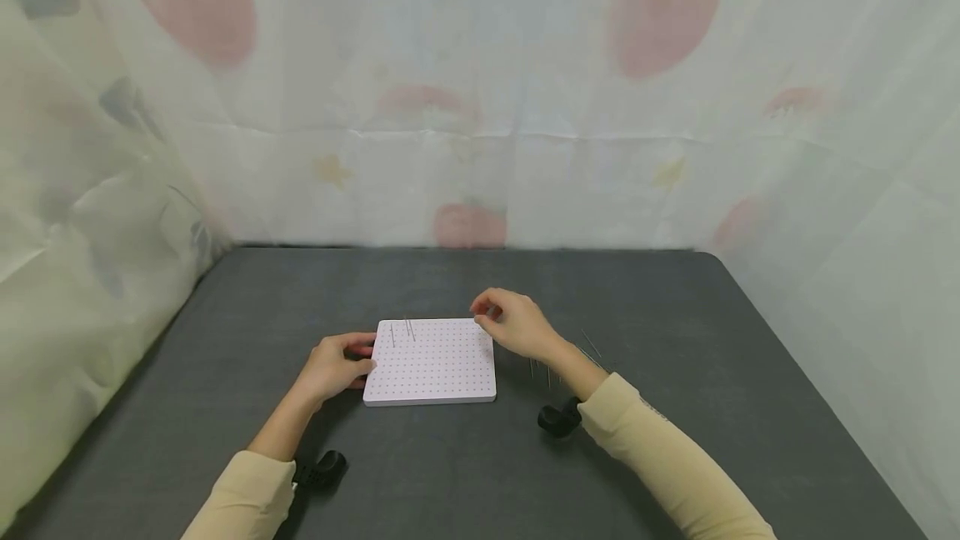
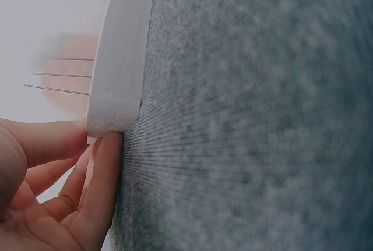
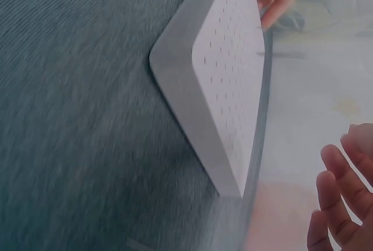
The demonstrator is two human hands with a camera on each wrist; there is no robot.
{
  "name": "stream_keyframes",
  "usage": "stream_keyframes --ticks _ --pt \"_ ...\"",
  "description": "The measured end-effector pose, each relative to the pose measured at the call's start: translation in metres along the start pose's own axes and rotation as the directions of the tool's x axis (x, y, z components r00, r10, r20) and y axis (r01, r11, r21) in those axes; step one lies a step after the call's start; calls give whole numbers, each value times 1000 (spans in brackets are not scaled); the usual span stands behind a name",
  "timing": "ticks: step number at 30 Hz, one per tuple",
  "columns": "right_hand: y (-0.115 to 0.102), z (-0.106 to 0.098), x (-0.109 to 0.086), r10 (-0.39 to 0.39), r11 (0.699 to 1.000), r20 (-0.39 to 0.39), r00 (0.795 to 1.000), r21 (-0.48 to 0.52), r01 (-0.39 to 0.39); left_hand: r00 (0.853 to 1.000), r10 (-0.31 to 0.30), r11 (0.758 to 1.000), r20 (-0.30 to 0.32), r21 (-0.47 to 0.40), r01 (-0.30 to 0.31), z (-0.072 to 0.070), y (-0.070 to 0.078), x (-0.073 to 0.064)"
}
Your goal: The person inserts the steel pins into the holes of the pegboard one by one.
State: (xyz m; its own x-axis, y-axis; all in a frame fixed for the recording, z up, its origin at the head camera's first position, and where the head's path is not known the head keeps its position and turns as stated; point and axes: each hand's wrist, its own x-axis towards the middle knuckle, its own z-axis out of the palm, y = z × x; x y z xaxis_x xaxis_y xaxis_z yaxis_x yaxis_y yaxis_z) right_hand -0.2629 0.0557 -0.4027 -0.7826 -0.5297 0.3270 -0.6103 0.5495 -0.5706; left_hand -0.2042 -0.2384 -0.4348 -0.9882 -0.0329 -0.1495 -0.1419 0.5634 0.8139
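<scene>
A white board with rows of small holes (image 1: pixel 431 365) lies flat on the dark table. Three thin metal pins (image 2: pixel 63 76) stand in it near its far left corner. At the board's left edge, my left hand (image 1: pixel 333 369) grips it, thumb at the upper edge and fingers against the side. My right hand (image 1: pixel 517 323) hovers above the far right corner. Its fingers (image 3: pixel 335 193) are bent loosely in the right wrist view, and no thing shows between them; the thumb is out of that view.
Several loose thin pins (image 1: pixel 591 344) lie on the table (image 1: pixel 465 473) right of the board, partly hidden by the right forearm. Black wrist devices (image 1: pixel 558 419) sit under both forearms. A pale curtain with fruit prints (image 1: pixel 480 107) hangs behind the table and along its sides.
</scene>
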Motion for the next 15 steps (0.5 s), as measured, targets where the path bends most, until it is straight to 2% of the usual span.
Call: stream_keyframes --ticks 15 --pt "36 -40 -25 114 992 -91 989 65 -109 1000 -6 1000 -1 -1 6 -3 1 0"
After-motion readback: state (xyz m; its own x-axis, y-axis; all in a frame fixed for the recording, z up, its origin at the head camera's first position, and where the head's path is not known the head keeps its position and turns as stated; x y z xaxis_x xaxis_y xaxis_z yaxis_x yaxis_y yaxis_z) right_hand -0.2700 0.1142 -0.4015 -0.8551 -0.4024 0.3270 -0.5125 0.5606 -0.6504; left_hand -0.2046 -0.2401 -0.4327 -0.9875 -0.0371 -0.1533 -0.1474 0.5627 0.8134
